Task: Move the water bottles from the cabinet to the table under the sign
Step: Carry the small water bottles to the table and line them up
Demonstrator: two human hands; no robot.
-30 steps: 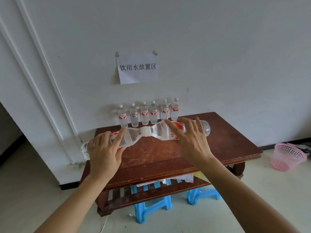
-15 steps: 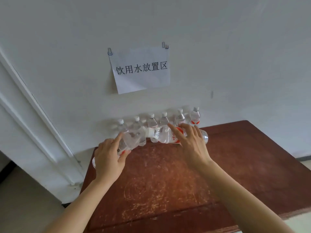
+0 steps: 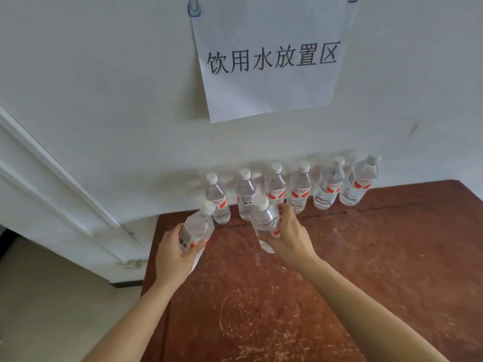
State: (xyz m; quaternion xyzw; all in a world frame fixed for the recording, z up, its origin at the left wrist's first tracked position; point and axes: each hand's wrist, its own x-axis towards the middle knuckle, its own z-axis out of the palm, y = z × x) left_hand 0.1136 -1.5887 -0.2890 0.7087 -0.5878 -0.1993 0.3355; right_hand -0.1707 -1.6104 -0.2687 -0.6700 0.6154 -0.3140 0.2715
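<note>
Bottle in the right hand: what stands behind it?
A row of bottles, six upright, lines the wall. The held bottle and right hand hide the base of the third from the left and overlap the second.

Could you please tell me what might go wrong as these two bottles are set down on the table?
The right hand holds the right bottle tilted, close in front of the row of standing bottles; a nudge could topple some of them. The left hand holds the left bottle tilted near the left edge of the table; set down there, it might tip off onto the floor.
</note>
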